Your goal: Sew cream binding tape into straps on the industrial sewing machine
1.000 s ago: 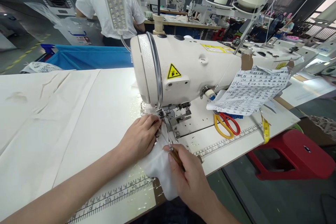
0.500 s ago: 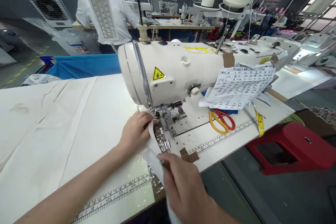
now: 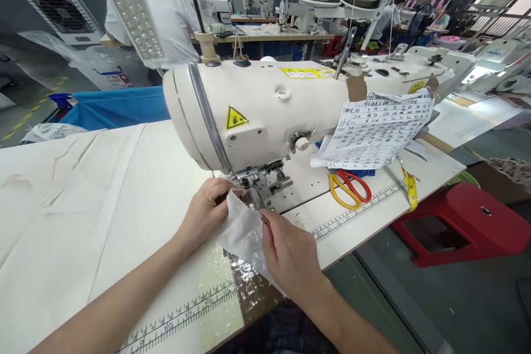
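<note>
My left hand [image 3: 207, 207] is closed on a piece of white fabric [image 3: 244, 229], pinching its upper edge just in front of the sewing machine's needle area [image 3: 254, 181]. The fabric hangs from there toward the table's front edge. To its right, my right hand [image 3: 290, 251] is closed around a slim metal tool [image 3: 264, 218], whose thin tip points up-left at the presser foot. Its exact kind is mostly hidden by my fingers. The cream sewing machine [image 3: 257, 110] stands over both hands.
Scissors with yellow and red handles [image 3: 350, 188] lie right of the machine, near a yellow tape measure [image 3: 410, 191]. A handwritten sheet [image 3: 373, 133] is taped to the machine. A red stool [image 3: 464, 224] stands at right. Light cloth [image 3: 62, 188] covers the table's left. A person in white [image 3: 166, 22] sits beyond.
My right hand has moved up and forward, bringing the metal tool close to the presser foot. The fabric now spreads wider between my hands. The camera view has shifted slightly.
</note>
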Tool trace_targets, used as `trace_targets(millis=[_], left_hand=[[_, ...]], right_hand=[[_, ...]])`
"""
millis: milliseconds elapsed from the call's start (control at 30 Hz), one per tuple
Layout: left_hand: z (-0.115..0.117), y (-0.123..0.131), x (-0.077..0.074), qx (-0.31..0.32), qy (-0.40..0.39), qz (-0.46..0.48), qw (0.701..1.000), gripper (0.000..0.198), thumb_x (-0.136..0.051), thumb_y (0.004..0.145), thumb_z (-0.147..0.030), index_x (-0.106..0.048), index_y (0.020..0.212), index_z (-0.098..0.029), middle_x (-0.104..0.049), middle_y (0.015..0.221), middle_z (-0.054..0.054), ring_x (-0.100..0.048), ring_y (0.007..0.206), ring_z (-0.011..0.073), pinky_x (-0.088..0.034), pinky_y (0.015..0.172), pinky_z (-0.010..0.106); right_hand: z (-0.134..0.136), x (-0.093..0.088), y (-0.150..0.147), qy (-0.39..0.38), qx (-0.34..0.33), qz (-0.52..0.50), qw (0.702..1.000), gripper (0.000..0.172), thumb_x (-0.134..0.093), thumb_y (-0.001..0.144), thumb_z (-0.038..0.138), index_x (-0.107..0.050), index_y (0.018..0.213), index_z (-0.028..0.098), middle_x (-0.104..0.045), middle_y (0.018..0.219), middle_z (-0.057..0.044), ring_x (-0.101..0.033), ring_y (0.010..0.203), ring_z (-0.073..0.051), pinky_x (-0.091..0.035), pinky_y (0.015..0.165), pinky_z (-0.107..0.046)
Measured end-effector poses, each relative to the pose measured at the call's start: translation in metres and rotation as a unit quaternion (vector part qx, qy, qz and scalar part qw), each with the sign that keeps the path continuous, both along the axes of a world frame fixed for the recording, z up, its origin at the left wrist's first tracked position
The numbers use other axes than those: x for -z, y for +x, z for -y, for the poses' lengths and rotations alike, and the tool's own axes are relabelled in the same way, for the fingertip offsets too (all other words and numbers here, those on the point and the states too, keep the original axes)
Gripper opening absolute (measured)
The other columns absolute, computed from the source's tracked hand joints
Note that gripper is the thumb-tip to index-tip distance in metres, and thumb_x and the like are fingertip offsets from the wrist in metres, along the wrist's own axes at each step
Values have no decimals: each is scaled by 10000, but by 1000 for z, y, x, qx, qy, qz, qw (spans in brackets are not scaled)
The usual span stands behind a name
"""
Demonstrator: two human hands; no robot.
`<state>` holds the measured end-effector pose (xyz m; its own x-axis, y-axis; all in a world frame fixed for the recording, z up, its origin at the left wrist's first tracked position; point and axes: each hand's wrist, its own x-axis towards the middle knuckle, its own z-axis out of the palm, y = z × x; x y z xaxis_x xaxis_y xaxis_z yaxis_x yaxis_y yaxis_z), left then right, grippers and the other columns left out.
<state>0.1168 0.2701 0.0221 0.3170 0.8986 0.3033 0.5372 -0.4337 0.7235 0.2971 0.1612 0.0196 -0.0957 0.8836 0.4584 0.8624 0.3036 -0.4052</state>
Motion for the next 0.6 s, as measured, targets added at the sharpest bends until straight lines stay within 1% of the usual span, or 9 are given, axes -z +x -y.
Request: trace_targets(millis=[233, 400, 600], left_hand=[[0, 2, -1, -7, -11, 1, 1000, 287, -577, 841, -482, -750, 820, -255, -723, 903, 40, -629, 901, 239, -527, 846, 384], [0, 2, -2, -7, -17, 6, 1000, 280, -593, 827, -486, -740, 776, -254, -716, 885, 39, -623, 894, 240, -517, 844, 383], [2, 1, -5, -7, -31, 2, 999, 297, -599, 817, -510, -741, 791, -251, -717, 908, 41, -618, 911, 245, -510, 862, 386]], right_hand=[[-2, 0, 1, -15, 0, 0, 1000, 318, -388, 997, 170, -639, 1182, 108, -782, 881, -87, -754, 695, -235, -512, 493, -325], [-2, -1, -1, -19, -2, -8, 1000, 311, -395, 999, 168, -638, 1184, 111, -782, 910, -82, -756, 726, -232, -508, 510, -324], [-2, -3, 0, -30, -6, 0, 1000, 317, -397, 1000, 169, -633, 1205, 115, -782, 939, -78, -752, 738, -227, -511, 519, -318]])
